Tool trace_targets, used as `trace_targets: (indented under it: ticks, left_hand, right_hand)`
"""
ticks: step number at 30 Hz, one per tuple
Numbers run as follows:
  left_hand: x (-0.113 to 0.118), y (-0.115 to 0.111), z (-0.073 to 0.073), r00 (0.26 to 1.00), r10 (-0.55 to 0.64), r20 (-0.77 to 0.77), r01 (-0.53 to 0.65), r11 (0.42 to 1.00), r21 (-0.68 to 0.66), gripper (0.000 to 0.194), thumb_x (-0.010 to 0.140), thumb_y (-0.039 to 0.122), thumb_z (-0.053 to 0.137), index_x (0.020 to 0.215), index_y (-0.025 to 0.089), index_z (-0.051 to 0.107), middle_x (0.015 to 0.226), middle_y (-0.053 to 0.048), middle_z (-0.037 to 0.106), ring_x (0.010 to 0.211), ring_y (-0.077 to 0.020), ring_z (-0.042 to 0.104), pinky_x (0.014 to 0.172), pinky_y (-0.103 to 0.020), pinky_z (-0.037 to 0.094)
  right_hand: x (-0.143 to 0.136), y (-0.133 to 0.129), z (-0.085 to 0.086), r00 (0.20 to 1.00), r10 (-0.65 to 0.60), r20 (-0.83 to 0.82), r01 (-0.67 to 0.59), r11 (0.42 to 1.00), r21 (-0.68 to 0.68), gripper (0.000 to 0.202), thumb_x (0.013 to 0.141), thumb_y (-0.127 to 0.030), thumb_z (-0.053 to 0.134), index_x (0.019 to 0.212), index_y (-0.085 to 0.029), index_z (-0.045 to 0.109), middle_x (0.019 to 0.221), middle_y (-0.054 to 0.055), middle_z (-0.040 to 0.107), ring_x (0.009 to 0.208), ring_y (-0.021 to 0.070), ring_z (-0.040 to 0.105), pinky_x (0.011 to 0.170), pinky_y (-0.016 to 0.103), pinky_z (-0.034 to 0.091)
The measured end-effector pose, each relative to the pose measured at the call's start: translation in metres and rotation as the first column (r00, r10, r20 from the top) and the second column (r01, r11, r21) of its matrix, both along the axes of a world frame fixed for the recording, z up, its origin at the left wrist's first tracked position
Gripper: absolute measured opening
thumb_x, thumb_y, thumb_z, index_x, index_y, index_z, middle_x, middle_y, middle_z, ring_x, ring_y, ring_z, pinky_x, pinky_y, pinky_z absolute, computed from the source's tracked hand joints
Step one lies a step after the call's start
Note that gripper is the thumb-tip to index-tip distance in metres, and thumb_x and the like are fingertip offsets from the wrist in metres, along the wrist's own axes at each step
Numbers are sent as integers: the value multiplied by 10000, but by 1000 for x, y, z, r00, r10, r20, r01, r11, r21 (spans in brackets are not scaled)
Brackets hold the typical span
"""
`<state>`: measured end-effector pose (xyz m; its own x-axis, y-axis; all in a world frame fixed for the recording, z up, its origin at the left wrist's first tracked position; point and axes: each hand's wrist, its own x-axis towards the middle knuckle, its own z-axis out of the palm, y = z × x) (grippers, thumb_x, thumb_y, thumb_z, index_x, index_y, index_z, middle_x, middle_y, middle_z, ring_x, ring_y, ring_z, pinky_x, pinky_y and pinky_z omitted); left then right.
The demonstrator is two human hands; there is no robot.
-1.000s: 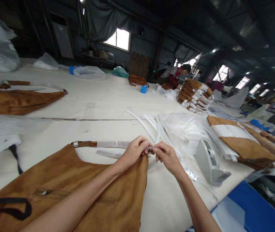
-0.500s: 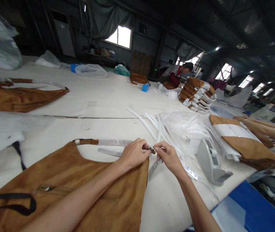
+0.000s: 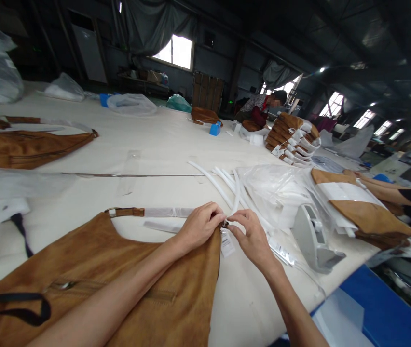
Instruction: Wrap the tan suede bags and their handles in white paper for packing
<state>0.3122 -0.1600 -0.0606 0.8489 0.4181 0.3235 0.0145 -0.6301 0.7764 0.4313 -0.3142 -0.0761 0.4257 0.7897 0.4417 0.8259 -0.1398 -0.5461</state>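
A brown handbag (image 3: 118, 270) lies flat across the near part of the table, with a zipped pocket on its upward face. Its shoulder strap (image 3: 169, 212) is partly wrapped in white. My left hand (image 3: 201, 224) is closed on the strap's end at the bag's upper right corner. Just to the right, my right hand (image 3: 251, 238) has its thumb and forefinger brought together at the small metal fitting there. What lies between those fingertips is too small to make out. Below the fitting hangs a white paper tag (image 3: 227, 243), beside the bag's edge.
White foam strips (image 3: 212, 183) and clear plastic bags (image 3: 274, 190) lie beyond my hands. A grey tape dispenser (image 3: 314, 238) stands at right, near wrapped brown bags (image 3: 357, 202) that a co-worker's hands touch. Further off are stacked bags (image 3: 288, 140) and another person (image 3: 259, 108).
The tag, earlier held slanting under my right hand, now hangs straight down from the fitting. My right hand's fingers have shifted up to the fitting. My left hand keeps its hold.
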Motion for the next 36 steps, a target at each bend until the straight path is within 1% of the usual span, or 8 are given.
trace_targets:
  ticks: [4, 8, 15, 17, 19, 23, 31, 36]
  left_hand:
    - [0, -1, 3, 997, -29, 78, 43, 983, -179, 252, 862, 385, 511, 718, 186, 565, 687, 15, 567, 664, -144, 509, 636, -259, 393]
    - [1, -1, 4, 994, -53, 96, 76, 963, -257, 274, 846, 408, 530, 710, 174, 572, 663, 22, 543, 638, -131, 480, 609, -247, 384]
    - [0, 0, 1, 988, -98, 116, 144, 848, -509, 326, 847, 492, 553, 841, 167, 561, 770, -19, 654, 590, -120, 526, 592, -248, 417]
    - [-1, -1, 1, 986, -138, 93, 166, 863, -477, 321, 810, 467, 593, 907, 160, 603, 819, -21, 654, 625, -126, 537, 596, -243, 417]
    - [0, -3, 1, 990, -132, 40, 137, 912, -387, 280, 729, 377, 652, 907, 162, 649, 832, -8, 643, 638, -123, 521, 591, -234, 399]
    - [2, -9, -4, 999, -47, -13, 42, 956, -290, 177, 709, 331, 631, 728, 158, 666, 682, 15, 615, 606, -121, 487, 584, -234, 356]
    - [1, -14, -4, 999, -7, 40, 21, 929, -368, 184, 714, 337, 616, 645, 167, 635, 589, 31, 569, 610, -126, 472, 600, -236, 341]
    - [-2, -15, 4, 993, -74, 88, 109, 848, -519, 145, 684, 309, 610, 680, 165, 623, 603, 27, 567, 576, -114, 453, 567, -232, 332]
  right_hand:
    - [-3, 7, 3, 997, 71, -32, -70, 997, 27, 100, 937, -255, 578, 980, -246, 669, 926, 41, 640, 930, 219, 579, 862, 381, 454]
    - [-4, 10, 7, 993, 100, -63, -98, 995, 37, 129, 956, -246, 542, 892, -230, 653, 872, 28, 628, 896, 203, 574, 836, 352, 437]
    - [-3, 13, 11, 981, 70, -180, -52, 993, 104, 131, 902, -258, 592, 816, -226, 685, 801, 3, 637, 796, 164, 589, 761, 302, 440]
    - [-2, 14, 11, 973, 47, -227, -17, 991, 130, 141, 882, -279, 607, 778, -226, 685, 769, -3, 637, 761, 159, 581, 741, 297, 445]
    - [-2, 14, 11, 963, 35, -267, 4, 990, 144, 151, 865, -300, 618, 751, -225, 682, 750, -5, 635, 747, 159, 572, 736, 298, 448]
    - [-3, 13, 13, 947, 31, -319, 15, 990, 141, 168, 851, -312, 629, 720, -223, 681, 728, -6, 636, 728, 157, 560, 720, 296, 438]
    - [-4, 10, 17, 960, 21, -280, 19, 990, 140, 146, 854, -263, 613, 727, -217, 667, 735, -11, 612, 736, 151, 559, 709, 285, 418]
    - [-5, 13, 14, 979, -66, -195, 97, 983, 155, 160, 841, -253, 590, 687, -215, 617, 711, -11, 587, 725, 158, 550, 710, 295, 417]
